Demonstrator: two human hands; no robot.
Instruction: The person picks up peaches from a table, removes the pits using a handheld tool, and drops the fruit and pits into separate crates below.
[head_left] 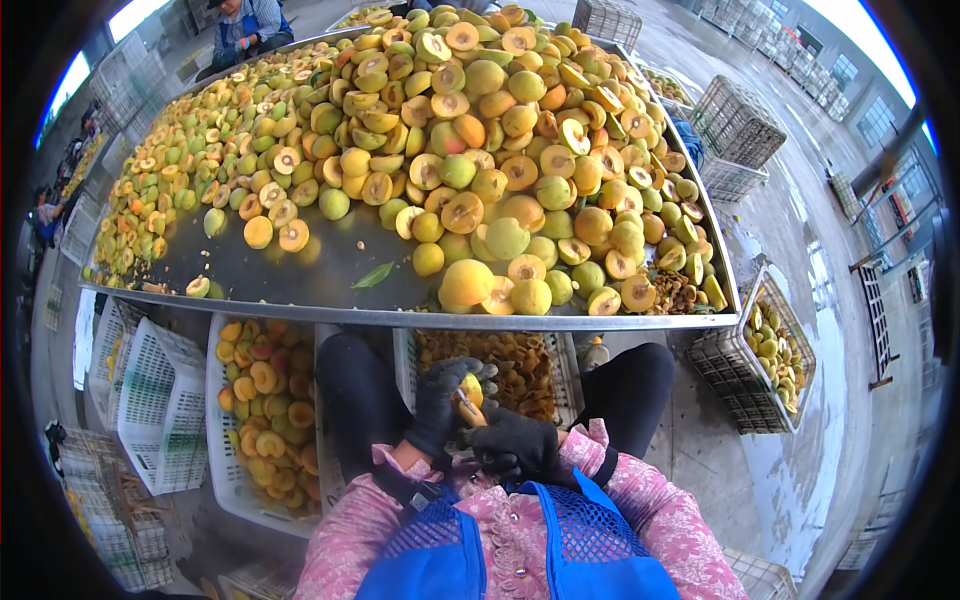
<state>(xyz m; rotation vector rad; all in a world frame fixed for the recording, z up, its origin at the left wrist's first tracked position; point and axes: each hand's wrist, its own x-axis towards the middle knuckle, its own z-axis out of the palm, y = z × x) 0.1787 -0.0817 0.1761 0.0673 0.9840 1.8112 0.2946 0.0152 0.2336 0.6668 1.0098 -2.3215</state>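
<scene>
Both hands wear dark gloves and meet in front of my lap. My left hand [436, 405] is closed round a small yellow peach piece [472, 386]. My right hand [515, 446] grips a wooden-handled tool [468, 408], whose tip is against the fruit; its working end is hidden. Just beyond the hands, between my knees, a white crate [404, 352] holds brownish scraps. Above it stands a metal table [330, 262] heaped with halved and whole peaches [500, 150], their cut faces showing brown centres. A green leaf [374, 275] lies on the bare metal.
Left of my leg, a white crate [222, 440] is full of peaches. Another white crate [160, 400] leans beside it. On the right, a grey crate [735, 375] holds green-yellow halves. Stacked crates [738, 120] stand on the wet floor. Another person [248, 28] sits across the table.
</scene>
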